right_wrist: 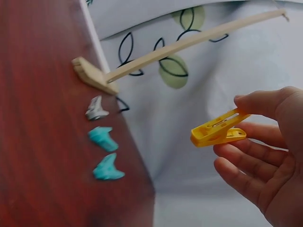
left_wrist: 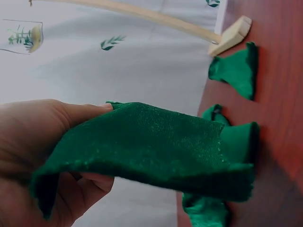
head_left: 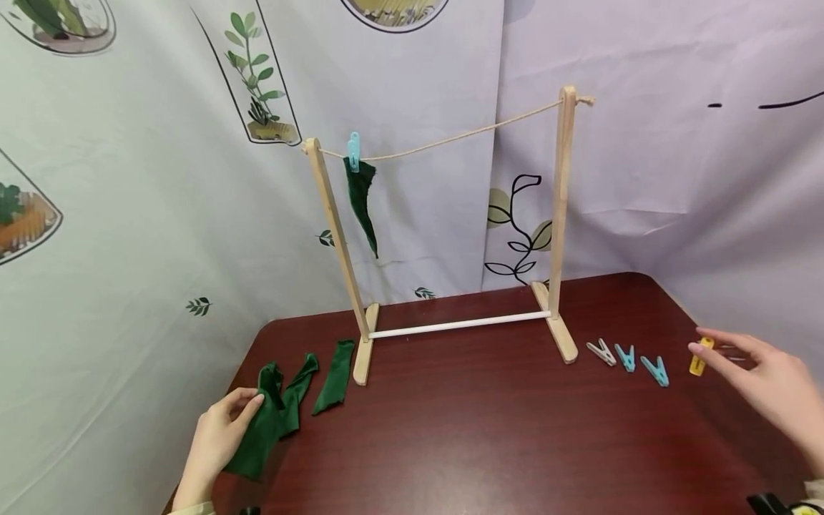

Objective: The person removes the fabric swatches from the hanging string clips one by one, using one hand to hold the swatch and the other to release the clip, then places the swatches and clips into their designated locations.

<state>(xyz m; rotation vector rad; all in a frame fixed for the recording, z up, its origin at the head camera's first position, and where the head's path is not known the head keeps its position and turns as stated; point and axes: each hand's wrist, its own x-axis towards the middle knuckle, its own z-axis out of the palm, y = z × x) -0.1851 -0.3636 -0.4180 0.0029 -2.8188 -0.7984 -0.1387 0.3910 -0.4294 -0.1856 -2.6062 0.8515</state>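
Observation:
At the table's left, my left hand (head_left: 220, 433) pinches a piece of dark green cloth (left_wrist: 147, 142) between thumb and fingers; the cloth droops from the grip. Two more green cloth pieces lie close by, one a flat strip (head_left: 336, 378) beside the rack's left foot, the other a crumpled piece (head_left: 297, 393) partly behind the held one. On the far right, my right hand (head_left: 766, 375) holds a yellow clothespin (right_wrist: 218, 130) between thumb and fingers, raised off the table. Left of it lie two blue clothespins (head_left: 655, 371) and a white clothespin (head_left: 601, 352).
A wooden rack (head_left: 558, 214) stands at the table's back, with a sagging string (head_left: 450, 138) between its posts and a white bar (head_left: 460, 325) low down. Near the left post, a blue clothespin (head_left: 354, 151) holds a green cloth (head_left: 361, 200) on the string. A patterned curtain (head_left: 418, 236) hangs behind.

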